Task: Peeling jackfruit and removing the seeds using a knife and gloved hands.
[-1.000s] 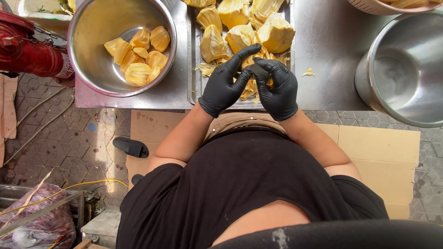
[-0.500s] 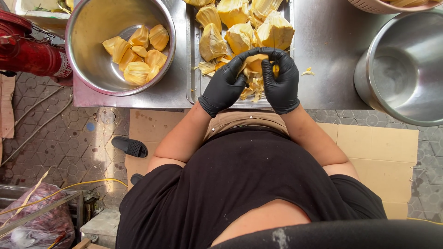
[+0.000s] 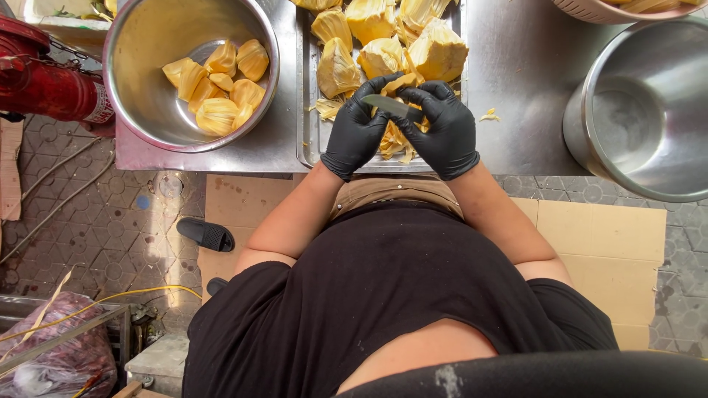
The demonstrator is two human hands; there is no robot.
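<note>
Both my hands wear black gloves and meet over a steel tray (image 3: 306,140) of yellow jackfruit pieces (image 3: 435,51). My left hand (image 3: 356,133) grips a stringy jackfruit piece (image 3: 392,140) from the left. My right hand (image 3: 445,131) is closed around a small knife (image 3: 391,105). Its dull blade lies across the top of the piece and points toward my left fingers. The knife handle is hidden in the glove.
A steel bowl (image 3: 140,88) with several peeled yellow pods (image 3: 217,85) stands left of the tray. A large empty steel pot (image 3: 649,110) stands at the right. A red cylinder (image 3: 44,81) lies far left. Cardboard (image 3: 597,228), a black sandal (image 3: 206,234) and a yellow cable lie on the tiled floor.
The knife blade has come into view across the top of the piece. My hands have shifted slightly on the fruit, staying over the tray's near end.
</note>
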